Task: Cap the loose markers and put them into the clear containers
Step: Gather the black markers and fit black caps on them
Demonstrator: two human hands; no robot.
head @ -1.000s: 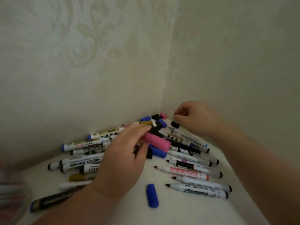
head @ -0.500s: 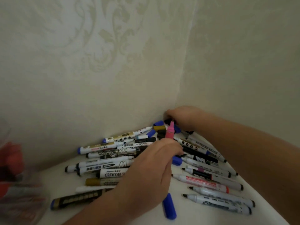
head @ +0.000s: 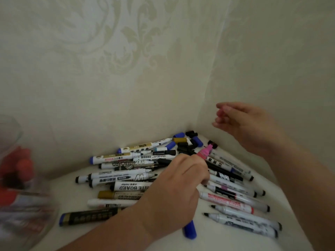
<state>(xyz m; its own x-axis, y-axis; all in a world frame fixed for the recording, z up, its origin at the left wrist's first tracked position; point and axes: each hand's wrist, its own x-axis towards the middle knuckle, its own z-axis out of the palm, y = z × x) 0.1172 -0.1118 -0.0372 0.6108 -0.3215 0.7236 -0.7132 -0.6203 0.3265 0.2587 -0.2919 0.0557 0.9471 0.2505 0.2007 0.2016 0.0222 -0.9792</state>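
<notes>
Right hand (head: 248,124): was down among the caps at the pile's far corner, now raised clear of it, fingers (head: 224,107) pinching a pink cap (head: 220,113), blurred. Left hand (head: 177,185): pink marker (head: 204,153) was across the pile, now tilted tip-up.

A cream wall (head: 108,51) with a faint leafy pattern fills ten to twelve o'clock and meets a plainer wall (head: 282,51) at two o'clock. A white tabletop (head: 226,240) lies at six o'clock.

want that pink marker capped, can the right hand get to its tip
Probably yes. The pink marker pokes out of the left hand, tip bare, and the right hand, pinching what looks like a pink cap, is above it with nothing between.
</notes>
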